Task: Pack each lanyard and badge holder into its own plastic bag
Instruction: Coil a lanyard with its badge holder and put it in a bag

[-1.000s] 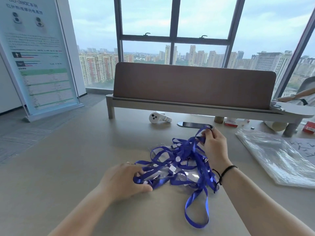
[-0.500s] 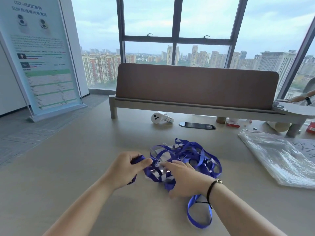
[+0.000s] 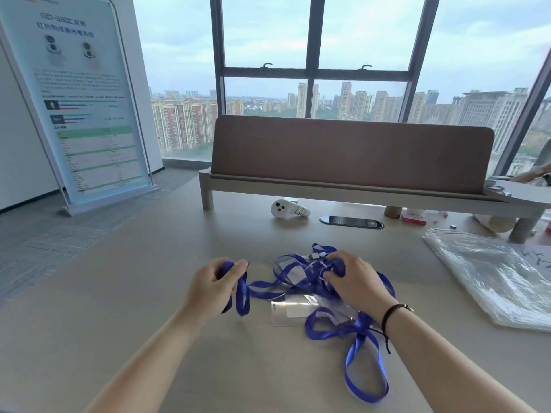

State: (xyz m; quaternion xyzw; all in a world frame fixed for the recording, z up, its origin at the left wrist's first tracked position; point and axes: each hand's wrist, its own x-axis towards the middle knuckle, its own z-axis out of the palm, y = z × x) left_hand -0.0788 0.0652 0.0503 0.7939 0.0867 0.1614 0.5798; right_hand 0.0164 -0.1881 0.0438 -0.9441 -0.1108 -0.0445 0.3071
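Note:
A tangled heap of blue lanyards (image 3: 301,278) with clear badge holders lies on the beige table (image 3: 119,293) in front of me. My left hand (image 3: 213,286) grips a blue lanyard strap, pulled out to the left of the heap, with a loop hanging below the fist. My right hand (image 3: 354,283) rests on the heap with its fingers curled into the straps. One clear badge holder (image 3: 290,312) lies flat between my hands. A long blue loop (image 3: 366,371) trails toward me. A stack of clear plastic bags (image 3: 495,275) lies at the right.
A raised shelf with a brown divider panel (image 3: 351,153) crosses the table's far side. Under it lie a white handheld device (image 3: 287,208), a dark phone (image 3: 351,222), a small red-and-white box (image 3: 414,217). A poster stand (image 3: 80,96) stands left. Another person's arm (image 3: 533,174) shows far right.
My left hand has drawn one strap out leftward from the heap. My right hand moved up and right onto the top of the tangle, and a badge holder has come into view.

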